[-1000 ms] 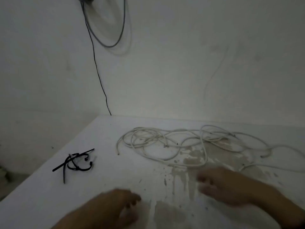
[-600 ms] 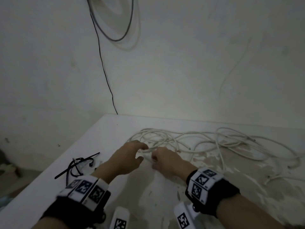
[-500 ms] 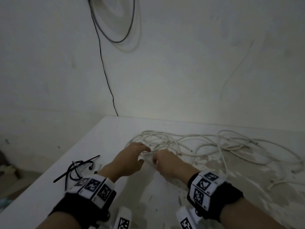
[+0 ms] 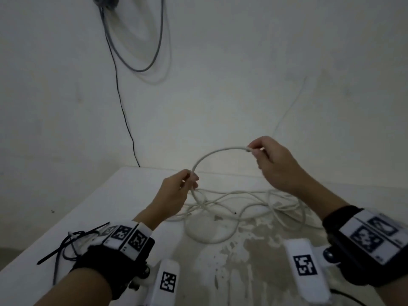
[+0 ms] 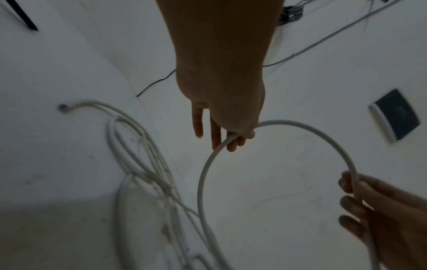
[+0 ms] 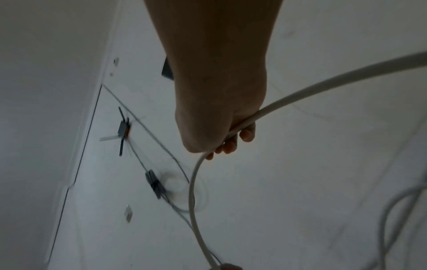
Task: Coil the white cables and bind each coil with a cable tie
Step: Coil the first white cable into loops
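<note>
One white cable point(image 4: 212, 153) arcs in the air between my hands above the table. My right hand point(image 4: 260, 151) pinches its free end, raised against the wall. My left hand point(image 4: 189, 181) grips the same cable lower down, just above the tangle of white cables point(image 4: 242, 202) lying on the table. In the left wrist view the cable point(image 5: 300, 126) curves from my left hand point(image 5: 233, 138) round to the right hand's fingers point(image 5: 351, 184). In the right wrist view the cable point(image 6: 300, 95) runs through my right hand point(image 6: 233, 135). Black cable ties point(image 4: 70, 244) lie at the table's left, partly behind my left wristband.
The white table point(image 4: 123, 195) has worn, stained patches point(image 4: 254, 250) in front of me and stands against a white wall. A black wire point(image 4: 123, 111) hangs down the wall behind the table's far left corner. The table's left edge drops off beside the ties.
Both hands took hold of one cable in the tangle and lifted it. The right hand rose up and to the right with the end, so an arc now hangs between them.
</note>
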A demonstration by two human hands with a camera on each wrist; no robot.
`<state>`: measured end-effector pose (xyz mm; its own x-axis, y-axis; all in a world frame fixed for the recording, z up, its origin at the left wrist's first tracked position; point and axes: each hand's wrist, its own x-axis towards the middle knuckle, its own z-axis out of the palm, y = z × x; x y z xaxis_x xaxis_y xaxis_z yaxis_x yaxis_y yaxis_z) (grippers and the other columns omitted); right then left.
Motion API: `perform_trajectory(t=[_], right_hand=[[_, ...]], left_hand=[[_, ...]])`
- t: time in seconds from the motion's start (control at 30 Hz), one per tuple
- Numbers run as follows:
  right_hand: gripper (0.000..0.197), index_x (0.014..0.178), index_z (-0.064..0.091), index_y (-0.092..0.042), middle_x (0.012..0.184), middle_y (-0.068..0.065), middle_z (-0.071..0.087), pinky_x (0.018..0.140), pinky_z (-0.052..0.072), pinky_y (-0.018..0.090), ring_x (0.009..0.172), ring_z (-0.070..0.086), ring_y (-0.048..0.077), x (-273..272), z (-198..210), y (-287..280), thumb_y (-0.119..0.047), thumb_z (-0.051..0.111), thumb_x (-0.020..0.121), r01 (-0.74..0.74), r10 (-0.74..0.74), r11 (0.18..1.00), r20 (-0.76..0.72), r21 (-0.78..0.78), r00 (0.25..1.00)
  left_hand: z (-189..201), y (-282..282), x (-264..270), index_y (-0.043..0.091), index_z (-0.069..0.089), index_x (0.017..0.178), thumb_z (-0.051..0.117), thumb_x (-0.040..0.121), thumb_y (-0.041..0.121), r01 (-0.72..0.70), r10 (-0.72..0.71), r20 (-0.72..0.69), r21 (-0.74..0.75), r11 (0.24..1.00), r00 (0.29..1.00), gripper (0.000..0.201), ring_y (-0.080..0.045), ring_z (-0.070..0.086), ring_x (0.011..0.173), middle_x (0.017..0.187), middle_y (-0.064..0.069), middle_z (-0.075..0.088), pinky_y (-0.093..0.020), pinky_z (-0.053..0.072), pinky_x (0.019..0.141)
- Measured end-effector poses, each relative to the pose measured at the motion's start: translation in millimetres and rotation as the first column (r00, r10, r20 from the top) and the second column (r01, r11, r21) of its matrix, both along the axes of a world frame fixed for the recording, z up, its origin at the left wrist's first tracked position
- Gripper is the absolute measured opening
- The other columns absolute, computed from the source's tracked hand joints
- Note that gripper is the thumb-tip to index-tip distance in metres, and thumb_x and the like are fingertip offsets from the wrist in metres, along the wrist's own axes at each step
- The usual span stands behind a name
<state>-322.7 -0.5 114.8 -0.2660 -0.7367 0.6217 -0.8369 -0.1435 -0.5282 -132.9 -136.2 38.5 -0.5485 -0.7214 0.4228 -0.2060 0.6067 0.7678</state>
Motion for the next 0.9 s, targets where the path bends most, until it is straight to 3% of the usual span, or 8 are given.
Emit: perform_trajectory(t=[0.1,0.27,0.37,0.53,0.6,0.67,0.77,0.9], right_hand=[[0.015,0.094,0.055,-0.017,0.072,-0.002,0.057,0.050,0.039,0.011,0.058,0.050,0.013,-21.8,7.4,19.7,-0.009,0.043,0.096,0.059,-0.062,0.998,0.098,0.038,0.993],[0.020,0.101,0.060,-0.014,0.079,0.004,0.069,0.048,0.041,0.016,0.053,0.049,0.015,-21.4,-4.3,43.8,-0.020,0.040,0.099,-0.096,0.048,0.985,0.306,0.146,0.951],[0.021,0.089,0.065,-0.004,0.069,0.013,0.068,0.043,0.036,0.018,0.045,0.045,0.014,-20.0,-8.5,57.7,-0.022,0.054,0.093,-0.185,0.141,0.982,0.557,0.025,0.819],[0.024,0.076,0.072,-0.003,0.062,0.011,0.066,0.045,0.041,0.018,0.045,0.048,0.011,-20.2,-14.3,69.0,-0.025,0.072,0.065,-0.284,0.307,0.946,0.702,-0.155,0.642],[0.012,0.072,0.072,-0.003,0.058,0.010,0.065,0.044,0.040,0.017,0.044,0.048,0.010,-15.7,-16.4,67.7,-0.015,0.071,0.073,-0.267,0.281,0.955,0.680,-0.129,0.677],[0.012,0.072,0.070,0.001,0.051,0.006,0.063,0.042,0.039,0.017,0.042,0.048,0.009,-9.4,-17.7,62.6,-0.007,0.068,0.080,-0.203,0.226,0.973,0.649,-0.111,0.727],[0.021,0.077,0.068,0.009,0.049,0.003,0.061,0.046,0.040,0.020,0.043,0.047,0.010,-0.6,-17.8,53.2,-0.012,0.069,0.081,-0.151,0.199,0.980,0.658,-0.129,0.726],[0.031,0.081,0.065,0.013,0.049,0.001,0.057,0.050,0.043,0.020,0.046,0.045,0.010,8.2,-13.9,49.2,-0.018,0.067,0.084,-0.182,0.199,0.978,0.699,-0.099,0.687]], left_hand=[[30.2,27.0,-13.9,0.002,0.058,0.094,0.043,0.098,0.015,0.185,-0.114,-0.248,0.286,0.940,0.962,0.021,-0.021,0.070,0.074,0.085,-0.012,0.064,-0.030,0.059,0.065],[61.9,65.6,-36.2,0.002,0.057,0.089,0.045,0.097,0.011,0.321,-0.014,-0.568,0.445,0.836,0.823,0.017,-0.024,0.072,0.074,0.080,-0.009,0.062,-0.034,0.059,0.059],[66.9,71.6,-41.5,0.001,0.057,0.089,0.046,0.097,0.011,0.319,0.069,-0.611,0.502,0.804,0.789,0.017,-0.026,0.072,0.073,0.081,-0.010,0.061,-0.035,0.060,0.059],[55.7,75.5,-43.8,0.000,0.054,0.102,0.049,0.095,0.010,0.259,0.102,-0.520,0.574,0.776,0.848,0.014,-0.023,0.070,0.081,0.098,-0.014,0.061,-0.034,0.059,0.068],[44.2,73.8,-49.2,0.005,0.048,0.118,0.058,0.090,0.014,-0.129,0.255,-0.330,0.359,0.924,0.909,0.031,-0.022,0.059,0.106,0.115,-0.009,0.055,-0.033,0.050,0.087],[36.3,80.7,-49.7,0.010,0.049,0.119,0.061,0.086,0.022,-0.362,0.311,-0.326,-0.108,0.926,0.892,0.037,-0.018,0.046,0.112,0.118,-0.004,0.051,-0.030,0.038,0.093],[29.0,100.0,-53.2,0.014,0.054,0.112,0.051,0.086,0.039,-0.084,-0.005,-0.164,-0.533,0.842,0.987,0.036,-0.012,0.049,0.098,0.105,0.002,0.056,-0.027,0.040,0.083],[30.7,106.3,-59.4,0.012,0.051,0.118,0.049,0.094,0.037,0.078,-0.119,-0.067,-0.435,0.897,0.991,0.035,-0.006,0.049,0.068,0.077,0.007,0.054,-0.018,0.041,0.061]])
